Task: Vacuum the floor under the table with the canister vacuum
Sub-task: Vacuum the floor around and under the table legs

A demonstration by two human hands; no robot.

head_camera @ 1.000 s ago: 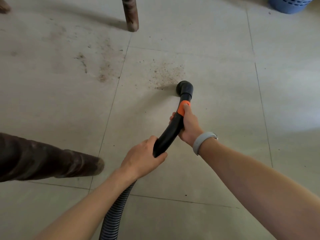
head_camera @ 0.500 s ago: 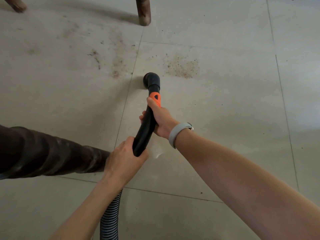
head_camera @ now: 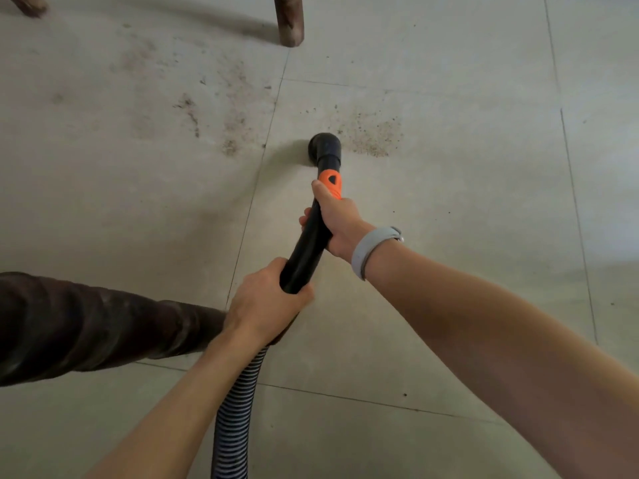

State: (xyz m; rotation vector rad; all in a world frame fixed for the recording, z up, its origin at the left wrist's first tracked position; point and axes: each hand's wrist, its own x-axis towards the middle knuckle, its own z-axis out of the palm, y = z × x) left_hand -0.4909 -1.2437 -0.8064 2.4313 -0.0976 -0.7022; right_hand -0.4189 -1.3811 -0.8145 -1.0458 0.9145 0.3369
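Note:
The black vacuum wand (head_camera: 307,243) with an orange collar (head_camera: 330,181) points away from me, its round nozzle (head_camera: 324,148) down on the pale tiled floor (head_camera: 449,219). My right hand (head_camera: 337,223) grips the wand just below the collar. My left hand (head_camera: 264,302) holds the wand's lower end, where the ribbed hose (head_camera: 237,409) runs off the bottom edge. A patch of brown crumbs (head_camera: 373,136) lies just right of the nozzle. More dirt smears (head_camera: 231,133) lie to its left. The canister is out of view.
A dark wooden table leg (head_camera: 103,326) lies across the left side, close to my left hand. Another leg (head_camera: 289,20) stands at the top centre, and the tip of a third (head_camera: 26,3) shows at the top left.
The nozzle has slid left off the crumb patch, which now lies to its right. The near table leg looks closer to my left hand. Both hands keep their grip.

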